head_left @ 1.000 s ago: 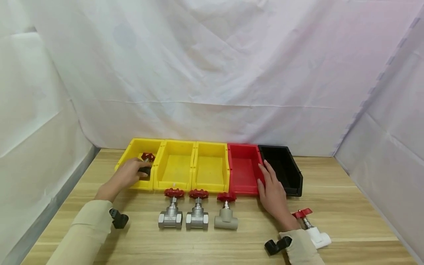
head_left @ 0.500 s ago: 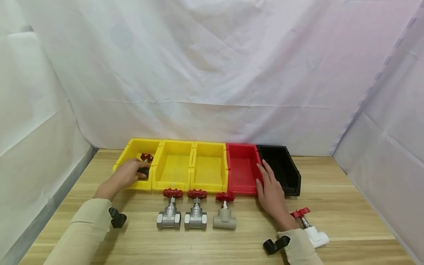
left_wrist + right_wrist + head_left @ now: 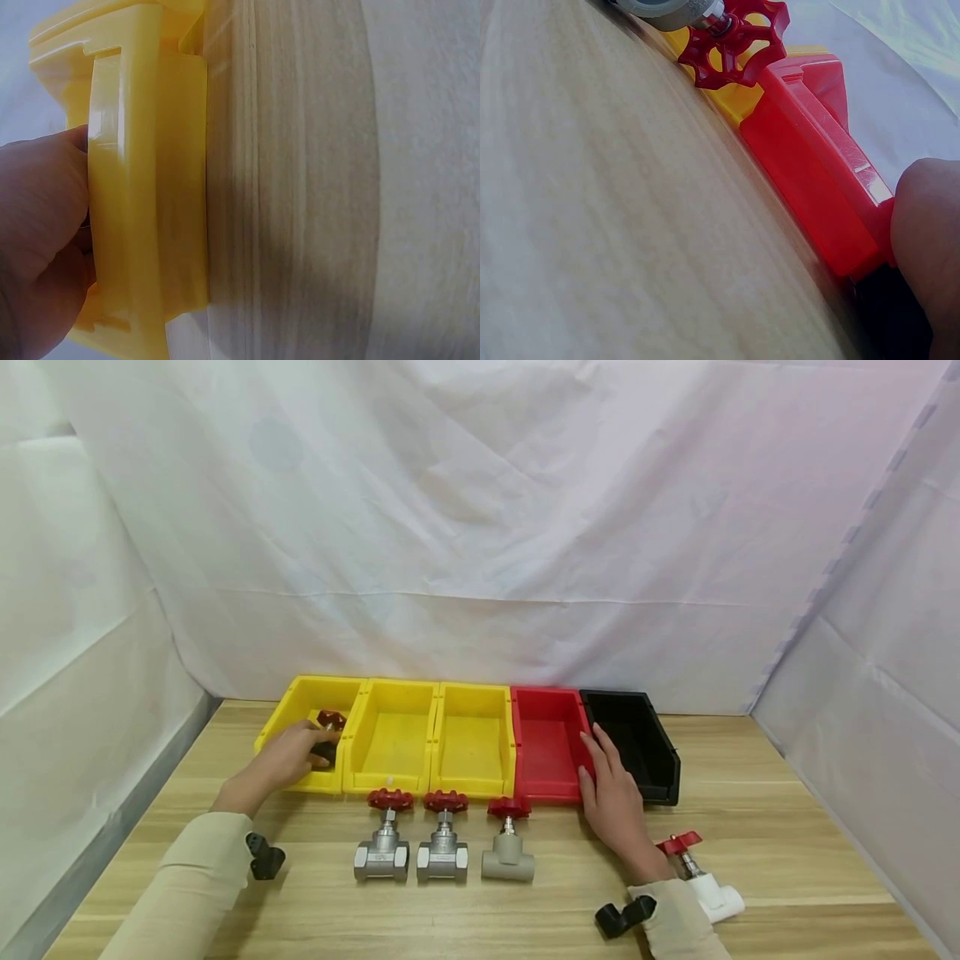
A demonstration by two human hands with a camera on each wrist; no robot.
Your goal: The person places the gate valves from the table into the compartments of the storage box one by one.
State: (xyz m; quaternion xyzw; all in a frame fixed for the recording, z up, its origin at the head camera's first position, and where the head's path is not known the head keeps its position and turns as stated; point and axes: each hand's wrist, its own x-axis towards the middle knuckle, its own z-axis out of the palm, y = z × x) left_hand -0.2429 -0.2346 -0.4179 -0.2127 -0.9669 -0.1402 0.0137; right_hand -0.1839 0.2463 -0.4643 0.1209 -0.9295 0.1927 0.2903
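My left hand (image 3: 288, 755) reaches into the leftmost yellow bin (image 3: 300, 692). Its fingers curl round the dark body of a valve (image 3: 326, 752), whose red handwheel shows just beyond them. In the left wrist view the front wall of that bin (image 3: 124, 187) hides the fingertips and the valve. My right hand (image 3: 617, 797), fingers extended, rests on the side wall between the red bin (image 3: 551, 742) and the black bin (image 3: 637, 735). Only part of this hand (image 3: 930, 232) enters the right wrist view, at the edge of the red bin.
Two more yellow bins (image 3: 396, 781) (image 3: 474, 785) complete the row. Before them on the wooden table (image 3: 375, 922) lie two steel valves (image 3: 382, 857) (image 3: 442, 857) and a beige valve (image 3: 507, 860), all with red handwheels. A white valve (image 3: 712, 897) lies beside the right sleeve.
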